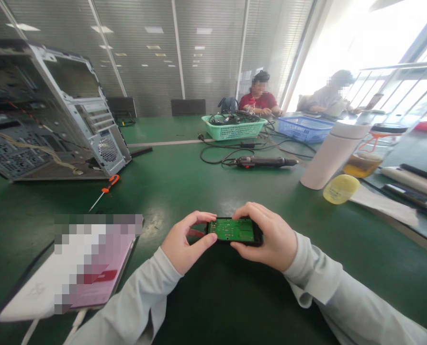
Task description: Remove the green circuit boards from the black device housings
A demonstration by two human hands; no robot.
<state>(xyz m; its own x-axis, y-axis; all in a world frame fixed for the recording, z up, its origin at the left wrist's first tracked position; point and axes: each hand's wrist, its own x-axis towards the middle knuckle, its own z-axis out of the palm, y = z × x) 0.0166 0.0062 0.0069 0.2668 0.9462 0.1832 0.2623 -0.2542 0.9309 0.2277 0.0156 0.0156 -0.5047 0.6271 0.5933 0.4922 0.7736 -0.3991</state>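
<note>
A small green circuit board [235,230] in a black casing is held level between both hands, above the green table [177,187]. My left hand [188,242] grips its left end, with the thumb on the near edge and a finger on the far edge. Wrapped round the right end is my right hand [269,237], its thumb along the near edge and fingers over the far edge. Solder points show on the board's upward face. The casing's underside is hidden.
An open computer case [107,148] and an orange screwdriver [106,190] are at left, above a phone [106,273]. Behind are a black power tool [265,162], a green basket [235,130] and a blue basket [303,129]. A white bottle [330,155] stands right. Two people sit beyond.
</note>
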